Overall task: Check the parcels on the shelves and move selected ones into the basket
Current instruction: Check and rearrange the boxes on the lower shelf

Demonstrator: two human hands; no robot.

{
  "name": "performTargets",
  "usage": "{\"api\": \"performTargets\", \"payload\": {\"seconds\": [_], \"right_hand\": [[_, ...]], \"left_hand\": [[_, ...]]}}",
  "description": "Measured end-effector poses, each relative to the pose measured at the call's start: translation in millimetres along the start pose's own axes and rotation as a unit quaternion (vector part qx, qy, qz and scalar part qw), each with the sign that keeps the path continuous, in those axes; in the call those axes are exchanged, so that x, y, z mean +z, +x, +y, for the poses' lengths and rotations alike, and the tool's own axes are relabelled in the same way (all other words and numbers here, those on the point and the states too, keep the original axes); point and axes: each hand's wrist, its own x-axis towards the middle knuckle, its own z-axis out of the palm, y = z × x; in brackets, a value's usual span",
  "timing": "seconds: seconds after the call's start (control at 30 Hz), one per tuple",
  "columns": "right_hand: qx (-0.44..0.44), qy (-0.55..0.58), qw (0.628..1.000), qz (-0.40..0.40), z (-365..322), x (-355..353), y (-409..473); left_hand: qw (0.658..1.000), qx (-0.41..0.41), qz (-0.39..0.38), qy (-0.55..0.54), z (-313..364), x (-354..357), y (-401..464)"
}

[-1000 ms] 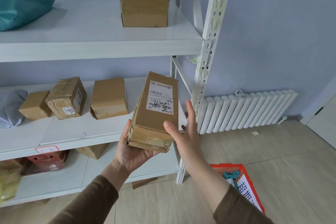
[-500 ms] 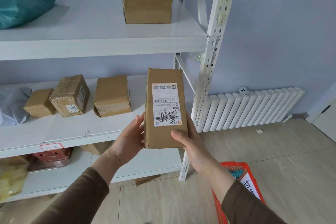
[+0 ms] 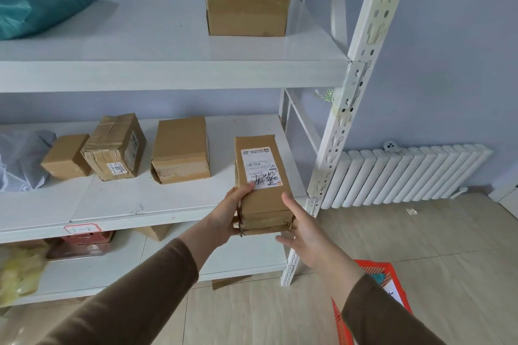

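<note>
1. Parcels on the middle shelf (image 3: 112, 204), three small cardboard boxes (image 3: 179, 148), stand unhandled at left.
2. Left hand (image 3: 224, 216) grips the labelled parcel (image 3: 262, 185) by its near left edge, thumb on the label.
3. Right hand (image 3: 305, 235) lies open, fingers (image 3: 288, 202) straight against the parcel's right side.
4. Checking looks under way; if selected, the parcel must swing right and down to the red basket (image 3: 372, 269) on the floor.

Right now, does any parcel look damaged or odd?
Yes. The labelled parcel in the left hand has a crumpled, frayed bottom end, and its label is scribbled over. On the middle shelf, the plain box has a torn lower-left corner.
</note>
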Motion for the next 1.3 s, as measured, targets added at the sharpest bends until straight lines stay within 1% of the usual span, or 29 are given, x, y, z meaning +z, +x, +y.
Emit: {"api": "performTargets", "payload": {"seconds": [0.07, 0.23, 0.4, 0.5, 0.63, 0.77, 0.83, 0.87, 0.9, 0.93, 0.97, 1.0, 1.03, 1.07, 1.1, 1.13, 1.17, 1.2, 1.23, 1.27, 1.3], "right_hand": [[-0.005, 0.030, 0.999, 0.029, -13, 6, 25], [-0.009, 0.014, 0.996, 0.085, -51, 25, 91], [-0.022, 0.021, 0.995, 0.098, -76, 38, 143], [-0.030, 0.028, 0.993, 0.107, -82, 43, 165], [-0.043, 0.041, 0.990, 0.127, -88, 44, 181], [-0.049, 0.000, 0.986, 0.160, -85, 40, 195], [-0.067, -0.055, 0.980, 0.180, -83, 43, 198], [-0.089, -0.097, 0.972, 0.195, -83, 45, 198], [-0.124, -0.153, 0.955, 0.221, -84, 48, 197], [-0.176, -0.230, 0.925, 0.248, -86, 53, 193], [-0.251, -0.300, 0.882, 0.263, -88, 61, 190], [-0.338, -0.347, 0.837, 0.256, -90, 73, 184], [-0.412, -0.369, 0.800, 0.232, -91, 86, 180], [-0.460, -0.369, 0.784, 0.196, -90, 102, 176], [-0.478, -0.362, 0.785, 0.157, -87, 118, 173], [-0.475, -0.351, 0.799, 0.114, -84, 135, 169], [-0.455, -0.341, 0.819, 0.076, -82, 152, 166], [-0.417, -0.332, 0.845, 0.043, -80, 168, 167], [-0.367, -0.321, 0.873, 0.020, -77, 183, 171], [-0.316, -0.311, 0.897, 0.008, -76, 196, 177], [-0.269, -0.299, 0.915, 0.002, -75, 207, 185]], "left_hand": [[1.000, 0.016, 0.011, -0.002, 9, 3, 22], [0.999, 0.040, 0.002, 0.026, 28, 1, 78], [0.999, 0.041, -0.008, 0.005, 44, -6, 127], [0.999, 0.040, -0.002, 0.026, 48, -8, 151], [0.998, 0.037, -0.012, 0.045, 51, -8, 177], [0.997, 0.038, -0.009, 0.067, 51, -2, 183], [0.996, 0.045, -0.001, 0.074, 53, 1, 176], [0.996, 0.049, 0.008, 0.078, 56, 1, 170], [0.995, 0.061, 0.019, 0.083, 60, 0, 161], [0.992, 0.085, 0.031, 0.093, 65, -4, 151], [0.985, 0.125, 0.045, 0.111, 71, -11, 141], [0.972, 0.176, 0.064, 0.141, 75, -21, 131], [0.953, 0.230, 0.087, 0.178, 79, -35, 122], [0.928, 0.282, 0.114, 0.213, 83, -53, 114], [0.905, 0.320, 0.144, 0.242, 86, -73, 108], [0.885, 0.343, 0.178, 0.261, 90, -95, 103], [0.870, 0.351, 0.218, 0.268, 94, -120, 102], [0.862, 0.346, 0.259, 0.264, 97, -146, 104], [0.863, 0.327, 0.294, 0.249, 100, -170, 106], [0.870, 0.298, 0.321, 0.227, 102, -195, 111], [0.882, 0.263, 0.332, 0.205, 104, -215, 114]]}}
